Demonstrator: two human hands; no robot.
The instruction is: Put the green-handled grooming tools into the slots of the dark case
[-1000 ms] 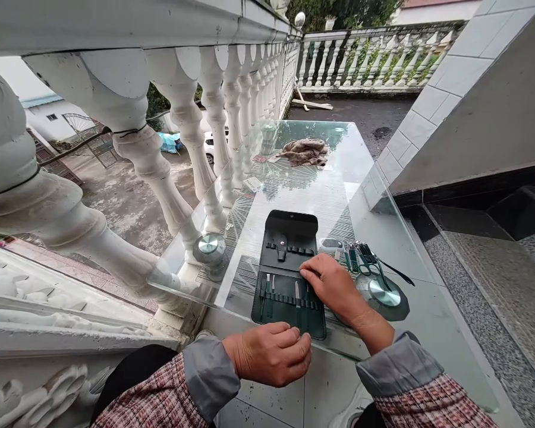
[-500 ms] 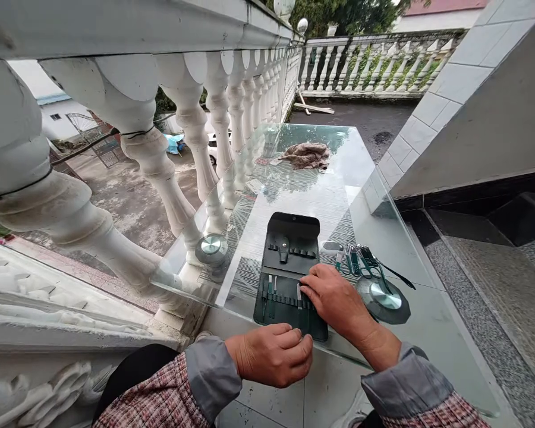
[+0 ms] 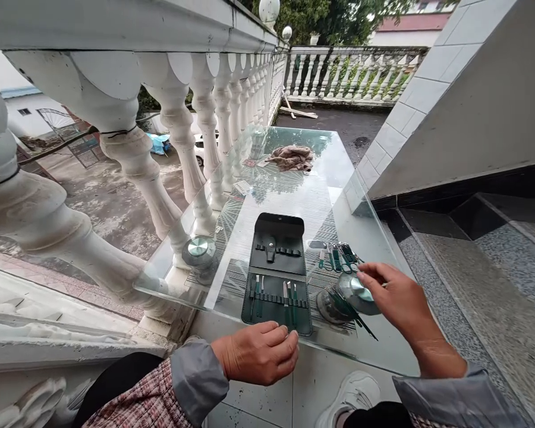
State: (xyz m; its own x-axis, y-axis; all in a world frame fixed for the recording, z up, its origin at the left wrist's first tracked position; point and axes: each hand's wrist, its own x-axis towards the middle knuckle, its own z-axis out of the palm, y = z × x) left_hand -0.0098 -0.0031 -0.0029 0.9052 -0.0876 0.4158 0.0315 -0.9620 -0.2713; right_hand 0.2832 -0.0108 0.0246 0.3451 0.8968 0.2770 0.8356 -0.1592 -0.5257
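The open tool case (image 3: 277, 279) lay flat on the glass worktop (image 3: 294, 184), its long axis running away from the person, flap end farthest. The left hand (image 3: 258, 352) rested at the case's near edge, fingers curled narrow, holding nothing that showed. The right hand (image 3: 396, 297) had left the case, where it lay half a second before, and now sat to the case's right, its fingers pinched together near the loose green-handled tools (image 3: 339, 258); whether they gripped one, I could not tell. A cloth (image 3: 290, 157) lay well beyond the fingers.
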